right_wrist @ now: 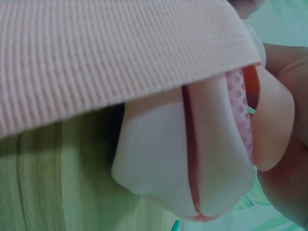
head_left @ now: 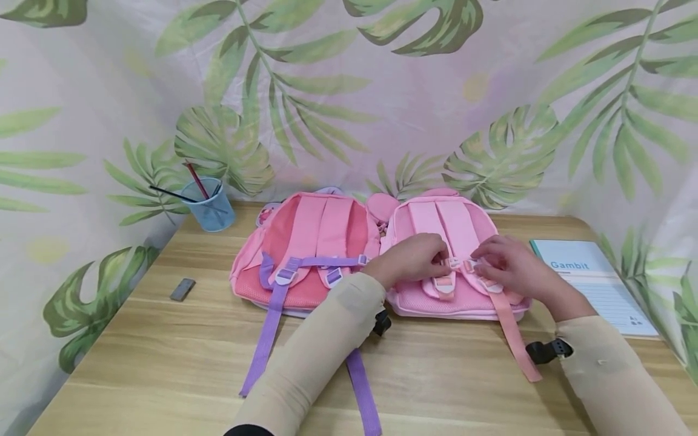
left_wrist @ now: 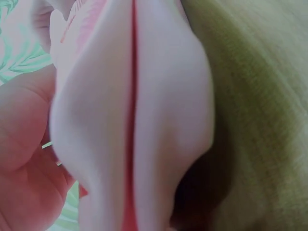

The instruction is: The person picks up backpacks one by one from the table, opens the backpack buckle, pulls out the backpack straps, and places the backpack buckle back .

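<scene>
A pink backpack point(head_left: 458, 301) lies with its straps facing up. Over its middle, my left hand point(head_left: 414, 257) pinches one white buckle half point(head_left: 454, 263) of the short strap between the shoulder straps. My right hand point(head_left: 509, 266) pinches the other buckle half point(head_left: 469, 266), the two pieces close together. A loose peach webbing strap point(head_left: 514, 339) hangs from the bag past its lower edge. The left wrist view is mostly the bag's pale base point(left_wrist: 168, 96), with my palm at the left. In the right wrist view, ribbed webbing point(right_wrist: 120, 53) crosses in front of the bag.
To the left lies a second pink backpack point(head_left: 272, 242) with purple straps point(head_left: 271, 339), beneath and beside my left forearm. A blue pen cup point(head_left: 212, 209) stands at the back left, a small grey block point(head_left: 182, 289) in front of it. A notebook point(head_left: 594, 290) lies at the right.
</scene>
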`<state>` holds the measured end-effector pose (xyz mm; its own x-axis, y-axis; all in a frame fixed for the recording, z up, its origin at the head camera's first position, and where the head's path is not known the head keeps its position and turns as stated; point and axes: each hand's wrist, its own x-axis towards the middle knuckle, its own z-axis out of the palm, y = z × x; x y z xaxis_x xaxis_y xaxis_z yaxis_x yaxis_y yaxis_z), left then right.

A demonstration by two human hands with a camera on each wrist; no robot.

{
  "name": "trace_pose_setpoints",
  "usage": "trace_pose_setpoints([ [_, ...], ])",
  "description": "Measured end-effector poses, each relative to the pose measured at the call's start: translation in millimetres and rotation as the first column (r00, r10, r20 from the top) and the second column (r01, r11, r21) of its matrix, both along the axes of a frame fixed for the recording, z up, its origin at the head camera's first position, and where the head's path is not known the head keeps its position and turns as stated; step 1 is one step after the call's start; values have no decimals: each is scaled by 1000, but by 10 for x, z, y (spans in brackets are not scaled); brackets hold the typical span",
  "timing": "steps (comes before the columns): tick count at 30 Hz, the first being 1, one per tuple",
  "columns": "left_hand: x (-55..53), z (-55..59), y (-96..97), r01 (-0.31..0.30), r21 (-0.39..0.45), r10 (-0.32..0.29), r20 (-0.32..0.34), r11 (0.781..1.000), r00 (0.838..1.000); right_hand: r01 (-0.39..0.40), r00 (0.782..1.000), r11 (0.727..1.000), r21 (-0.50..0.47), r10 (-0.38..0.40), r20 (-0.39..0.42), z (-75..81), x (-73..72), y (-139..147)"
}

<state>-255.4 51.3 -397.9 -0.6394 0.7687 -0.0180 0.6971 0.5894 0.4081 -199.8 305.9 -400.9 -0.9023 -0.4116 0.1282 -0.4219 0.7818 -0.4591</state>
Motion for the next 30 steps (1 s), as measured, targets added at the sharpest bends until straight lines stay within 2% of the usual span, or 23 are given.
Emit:
trace_pose_setpoints([
  [7, -21, 49, -19, 15, -6, -16, -52, 1000, 999, -15, 999, 999, -36, 13, -36, 21, 11, -55],
  [14, -36, 115, -13, 22, -6, -22, -57, 1000, 998, 12, 1000, 998, -54, -12, -2, 34, 30, -75],
  [22, -36, 214, -39, 18, 30, -16, -64, 999, 998, -38, 999, 991, -128, 38, 5, 57, 15, -124],
  [30, -37, 301, -72, 4, 77, 0, -41, 997, 999, -114, 993, 988, -106, 110, -47, 17, -62, -236],
])
